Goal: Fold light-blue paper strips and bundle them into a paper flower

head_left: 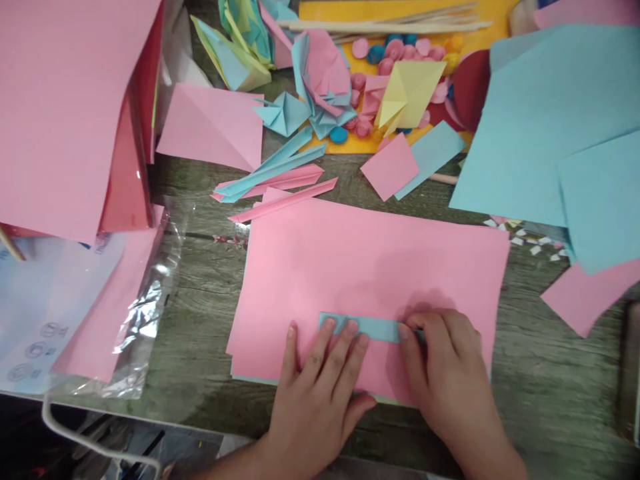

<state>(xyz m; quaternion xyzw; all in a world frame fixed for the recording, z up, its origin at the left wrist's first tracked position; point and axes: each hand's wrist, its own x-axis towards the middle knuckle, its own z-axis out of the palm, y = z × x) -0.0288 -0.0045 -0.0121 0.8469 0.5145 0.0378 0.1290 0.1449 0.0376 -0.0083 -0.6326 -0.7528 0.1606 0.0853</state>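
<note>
A narrow light-blue paper strip (pixel 377 328) lies level on a stack of pink paper sheets (pixel 380 260). My left hand (pixel 320 393) rests flat with its fingers spread, three fingertips pressing on the strip's left part and lower edge. At the strip's right end, my right hand (pixel 447 373) pinches the paper between thumb and curled fingers, covering that end. Above the stack lie folded pink paper strips (pixel 285 200) and folded blue paper strips (pixel 275 167), one pink strip overlapping the stack's top edge.
At the back are folded paper flowers (pixel 325 73), quilled paper discs (pixel 395 50) and wooden sticks (pixel 385 27) on a yellow sheet (pixel 345 10). Blue sheets (pixel 540 120) lie right. A clear plastic packet (pixel 145 320) and red and pink paper (pixel 60 100) lie left.
</note>
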